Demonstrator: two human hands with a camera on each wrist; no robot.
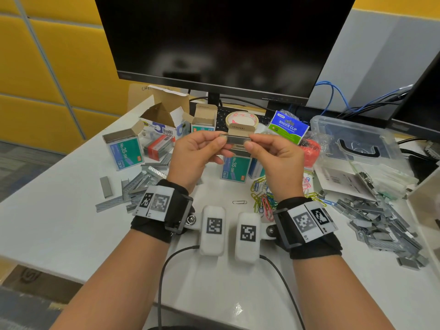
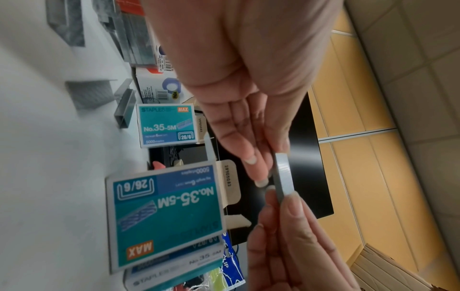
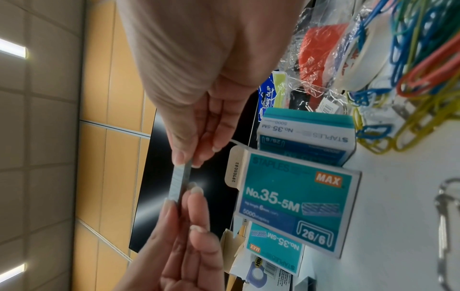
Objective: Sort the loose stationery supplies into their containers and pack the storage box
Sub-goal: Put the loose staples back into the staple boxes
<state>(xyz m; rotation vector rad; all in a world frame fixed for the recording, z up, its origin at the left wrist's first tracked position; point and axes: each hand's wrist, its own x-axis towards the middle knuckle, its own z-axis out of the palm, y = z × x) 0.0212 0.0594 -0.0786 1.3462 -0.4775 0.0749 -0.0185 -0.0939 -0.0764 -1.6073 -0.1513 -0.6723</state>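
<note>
A white desk [image 1: 59,229] stands before yellow wall panels, with a dark monitor [image 1: 221,39] at 12 o'clock. Both hands are raised above the desk centre. The left hand [image 1: 190,156] and the right hand [image 1: 278,160] each pinch one end of a grey staple strip [image 1: 235,138], held level between thumb and fingers; the fingers are narrow, closed on the strip. The left wrist view shows the strip [image 2: 282,173] edge-on between the two sets of fingertips, and the right wrist view shows the same [image 3: 179,181].

Directly behind the hands stands an open teal staple box [image 1: 234,167] marked No.35-5M, flap up. A second open teal staple box [image 1: 123,148] stands at 10 o'clock, with an open white carton [image 1: 164,120] behind it. A third open box [image 1: 204,120] sits at 11 o'clock. A tape roll [image 1: 241,119] lies at 12 o'clock, just beside a binder clip packet [image 1: 288,126].

Loose staple strips [image 1: 133,189] lie scattered at 9 o'clock; a larger staple pile [image 1: 381,225] lies at 3 o'clock. Coloured paper clips [image 1: 264,196] lie at the right wrist, a single silver paper clip [image 1: 239,202] between the wrists. The clear storage box [image 1: 357,144] sits at 2 o'clock, lid on.
</note>
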